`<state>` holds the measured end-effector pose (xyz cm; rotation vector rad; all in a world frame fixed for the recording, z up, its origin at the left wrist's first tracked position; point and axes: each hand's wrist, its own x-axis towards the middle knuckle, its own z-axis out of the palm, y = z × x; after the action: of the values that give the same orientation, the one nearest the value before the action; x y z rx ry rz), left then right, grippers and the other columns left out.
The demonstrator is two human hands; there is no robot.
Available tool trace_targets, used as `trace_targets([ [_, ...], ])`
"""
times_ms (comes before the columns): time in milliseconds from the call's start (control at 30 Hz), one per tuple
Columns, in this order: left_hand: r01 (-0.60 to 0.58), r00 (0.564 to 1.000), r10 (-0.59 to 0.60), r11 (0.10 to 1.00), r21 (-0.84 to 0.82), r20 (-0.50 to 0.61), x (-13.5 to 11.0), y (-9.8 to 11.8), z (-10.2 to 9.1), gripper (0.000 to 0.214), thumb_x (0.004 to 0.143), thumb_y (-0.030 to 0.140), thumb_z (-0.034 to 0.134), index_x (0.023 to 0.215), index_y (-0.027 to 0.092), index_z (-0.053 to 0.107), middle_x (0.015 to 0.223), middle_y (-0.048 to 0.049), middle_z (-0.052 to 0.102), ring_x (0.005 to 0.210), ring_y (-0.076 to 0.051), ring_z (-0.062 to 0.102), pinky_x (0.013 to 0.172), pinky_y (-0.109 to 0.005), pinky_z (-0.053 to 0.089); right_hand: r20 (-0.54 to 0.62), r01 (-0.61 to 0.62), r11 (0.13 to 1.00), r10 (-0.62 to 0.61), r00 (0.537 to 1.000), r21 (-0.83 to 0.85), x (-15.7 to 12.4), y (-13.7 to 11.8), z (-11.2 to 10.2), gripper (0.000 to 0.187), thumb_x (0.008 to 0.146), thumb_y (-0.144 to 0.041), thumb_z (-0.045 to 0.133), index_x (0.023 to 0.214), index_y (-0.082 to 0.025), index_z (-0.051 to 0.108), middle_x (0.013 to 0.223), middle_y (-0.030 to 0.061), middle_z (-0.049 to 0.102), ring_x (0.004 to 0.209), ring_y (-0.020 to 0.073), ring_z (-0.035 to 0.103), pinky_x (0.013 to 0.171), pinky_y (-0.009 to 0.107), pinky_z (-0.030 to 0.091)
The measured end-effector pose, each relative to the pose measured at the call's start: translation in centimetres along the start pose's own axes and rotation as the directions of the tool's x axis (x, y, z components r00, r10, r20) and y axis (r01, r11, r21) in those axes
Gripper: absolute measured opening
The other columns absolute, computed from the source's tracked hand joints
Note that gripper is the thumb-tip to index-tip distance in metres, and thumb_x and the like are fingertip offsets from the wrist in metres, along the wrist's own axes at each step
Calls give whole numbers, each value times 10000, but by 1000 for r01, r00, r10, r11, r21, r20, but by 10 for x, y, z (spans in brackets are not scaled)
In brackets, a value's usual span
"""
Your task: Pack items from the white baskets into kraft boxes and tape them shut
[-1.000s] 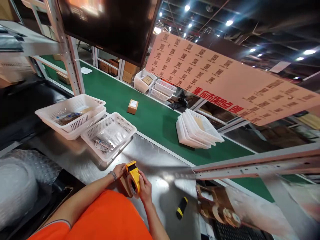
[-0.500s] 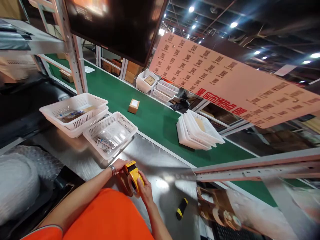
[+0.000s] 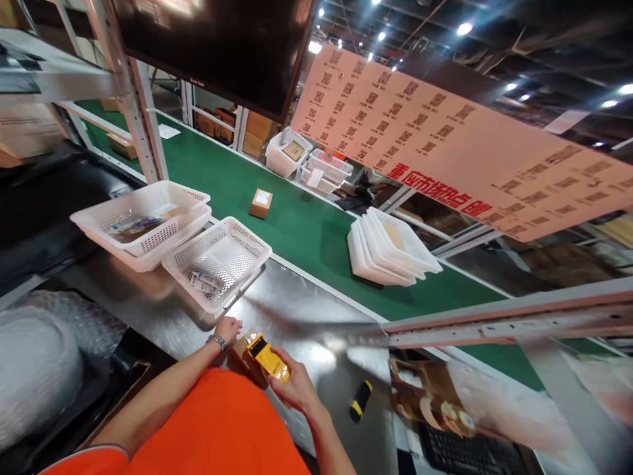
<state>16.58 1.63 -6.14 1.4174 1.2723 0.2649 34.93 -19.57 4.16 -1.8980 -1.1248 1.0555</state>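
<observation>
My right hand (image 3: 295, 386) is closed around a yellow tape dispenser (image 3: 267, 356), which lies tilted over a small brown cardboard box (image 3: 243, 348) on the steel worktable (image 3: 301, 323). My left hand (image 3: 228, 328), with a watch on the wrist, rests against the left side of that box with curled fingers. An orange sleeve fills the bottom of the view and hides part of the box.
Two white mesh baskets (image 3: 220, 260) (image 3: 143, 218) with small packets stand left on the table. A green conveyor (image 3: 297, 231) carries a small carton (image 3: 260, 202) and stacked white baskets (image 3: 388, 251). A black-and-yellow tool (image 3: 360, 400) lies right of my hand. Bubble wrap (image 3: 39, 356) sits lower left.
My right hand has swung the tape dispenser down from upright to lying tilted, and moved a little right. My left hand stayed on the box.
</observation>
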Motion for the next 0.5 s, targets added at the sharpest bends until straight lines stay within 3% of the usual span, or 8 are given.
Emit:
trace_targets([
  [167, -7, 1000, 7, 1000, 17, -17, -10, -21, -9, 450, 987, 571, 539, 820, 210, 749, 862, -127, 837, 832, -293, 795, 822, -405, 601, -13, 44, 999, -44, 999, 3, 0, 5, 2, 668, 699, -246, 815, 1363, -285, 880, 1187, 56, 925, 949, 312, 859, 881, 431, 707],
  [267, 15, 1000, -14, 998, 56, -8, -12, -34, -10, 507, 994, 611, 508, 780, 212, 737, 844, -133, 829, 825, -297, 793, 805, -402, 589, 13, 34, 999, -34, 999, 15, 3, 2, 4, 684, 687, -243, 802, 1364, -281, 881, 1102, 41, 926, 851, 289, 830, 816, 411, 692],
  [433, 61, 998, -65, 984, 166, 16, -9, -49, 1, 494, 983, 581, 574, 688, 210, 713, 741, -111, 779, 879, -330, 791, 808, -400, 561, 58, -2, 997, 6, 998, -71, 13, -20, 11, 688, 687, -278, 798, 1370, -269, 879, 1103, 58, 926, 915, 317, 833, 856, 415, 679],
  [500, 51, 998, -58, 977, 208, 31, -8, -51, 5, 461, 970, 562, 630, 749, 182, 769, 782, -122, 808, 956, -350, 802, 852, -400, 568, 102, -36, 992, 49, 994, -122, 17, -28, 12, 715, 694, -294, 793, 1405, -254, 858, 1122, 67, 925, 943, 316, 841, 860, 397, 678],
])
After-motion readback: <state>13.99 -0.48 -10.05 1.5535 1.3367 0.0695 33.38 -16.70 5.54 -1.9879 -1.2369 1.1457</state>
